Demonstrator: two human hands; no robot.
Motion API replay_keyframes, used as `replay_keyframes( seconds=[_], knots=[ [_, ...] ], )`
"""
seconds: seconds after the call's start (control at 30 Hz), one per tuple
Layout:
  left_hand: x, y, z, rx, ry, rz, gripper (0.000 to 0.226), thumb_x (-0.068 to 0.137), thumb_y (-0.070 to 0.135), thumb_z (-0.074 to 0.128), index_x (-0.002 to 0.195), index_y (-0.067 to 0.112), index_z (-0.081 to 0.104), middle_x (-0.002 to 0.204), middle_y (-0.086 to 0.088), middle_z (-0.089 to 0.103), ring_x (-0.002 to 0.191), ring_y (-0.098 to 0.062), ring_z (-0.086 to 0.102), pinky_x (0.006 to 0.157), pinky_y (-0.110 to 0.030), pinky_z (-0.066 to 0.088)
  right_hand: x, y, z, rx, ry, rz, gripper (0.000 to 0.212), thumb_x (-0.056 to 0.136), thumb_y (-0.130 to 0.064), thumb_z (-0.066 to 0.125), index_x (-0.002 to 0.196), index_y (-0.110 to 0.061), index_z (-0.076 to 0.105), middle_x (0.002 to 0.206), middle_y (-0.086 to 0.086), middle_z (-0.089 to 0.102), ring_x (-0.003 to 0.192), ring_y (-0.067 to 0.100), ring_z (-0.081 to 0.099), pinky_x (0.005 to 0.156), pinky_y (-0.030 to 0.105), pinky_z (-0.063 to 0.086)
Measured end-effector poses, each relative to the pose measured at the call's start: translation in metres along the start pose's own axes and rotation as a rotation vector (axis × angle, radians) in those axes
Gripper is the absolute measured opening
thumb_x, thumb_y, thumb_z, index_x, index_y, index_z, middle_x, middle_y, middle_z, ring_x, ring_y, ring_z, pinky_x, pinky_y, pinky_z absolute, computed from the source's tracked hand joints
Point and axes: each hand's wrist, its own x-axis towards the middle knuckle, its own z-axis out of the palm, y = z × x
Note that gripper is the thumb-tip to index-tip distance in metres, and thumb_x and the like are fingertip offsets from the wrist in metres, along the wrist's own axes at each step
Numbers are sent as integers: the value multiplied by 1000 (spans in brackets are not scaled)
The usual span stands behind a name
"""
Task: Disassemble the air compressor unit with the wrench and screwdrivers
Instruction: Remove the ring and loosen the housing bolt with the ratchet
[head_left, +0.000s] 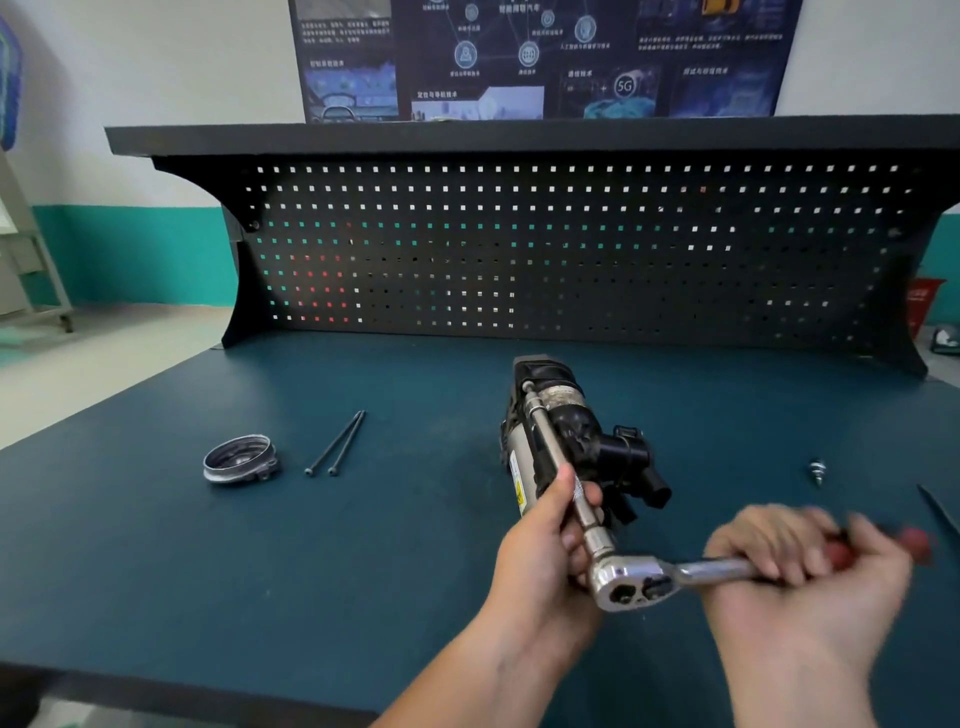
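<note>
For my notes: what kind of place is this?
Probably a workshop or technical training room: a blue-topped workbench with a perforated tool panel, a technical poster on the wall, and a ratchet wrench in use.

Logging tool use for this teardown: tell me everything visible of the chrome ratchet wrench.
The chrome ratchet wrench has a shiny rounded head with two dark recesses, a steel shank and a red grip, motion-blurred. A long chrome extension bar runs from its head along the black and silver compressor unit towards that unit's far end. The left hand grips that bar near the head; the right hand grips the handle, which points right.
</note>
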Motion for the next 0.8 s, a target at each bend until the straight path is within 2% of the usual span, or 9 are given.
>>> replay_keyframes(
  seconds=[0.13,0.23,0.3,0.37,0.47,0.53,0.6,0.7,0.8],
  knots=[
    [0,3,-3,87,-5,1,30,68,40,60,52,15,62,41,8,24,34,-4,20,45,-18,16,-6,-6,48,-300,-360,-31,15,64,-31,52,57,-24,42,37,-10,22,31,3,18,30,14,19],
    [2,7,-1,156,-3,-6,41,82,38,57,49,15,63,55,4,26,37,-5,21,42,-16,18,-16,3,82,-575,-670,15,20,75,-22,57,62,-21,41,36,-12,25,31,2,19,32,12,20],
    [5,9,1,163,-14,-21,37,89,33,57,57,15,65,64,1,31,51,-8,29,51,-20,24,-25,18,100,-844,-876,30,22,79,-19,61,65,-20,44,38,-11,29,32,5,23,34,14,22],
    [5,9,2,181,-60,-1,20,85,21,63,65,16,65,67,-1,47,58,-12,43,58,-24,33,-35,38,111,-1179,-1081,-79,25,80,-26,65,67,-20,44,41,-10,35,35,6,28,37,19,25],
    [7,9,2,119,-111,17,35,91,12,51,63,12,72,68,-6,66,61,-18,63,62,-27,52,-45,64,116,-1466,-1230,-252,37,87,-26,65,62,-23,37,45,-11,36,40,5,32,40,21,29],
    [6,9,3,95,-110,21,41,86,15,56,47,12,68,55,-2,63,48,-14,60,50,-21,50,-44,62,118,-1356,-1124,-187,34,88,-22,64,64,-22,40,42,-11,36,37,4,30,36,19,27],
    [3,12,6,109,-92,31,40,84,21,60,44,15,57,47,1,51,36,-10,48,38,-14,39,-35,45,115,-1008,-938,-18,29,87,-19,62,67,-19,42,37,-11,34,31,3,26,33,14,22],
    [3,18,11,97,-74,22,37,84,28,57,49,17,50,54,-1,45,43,-14,46,39,-16,40,-17,13,96,-405,-630,-3,22,73,-25,62,64,-20,42,37,-12,26,31,1,21,30,14,22],
    [9,11,17,109,-110,66,44,88,31,53,45,20,52,47,4,46,41,-10,38,47,-21,37,-3,-2,58,27,-250,-52,14,66,-29,55,58,-22,45,40,-10,24,33,3,20,33,13,21]
  ],
)
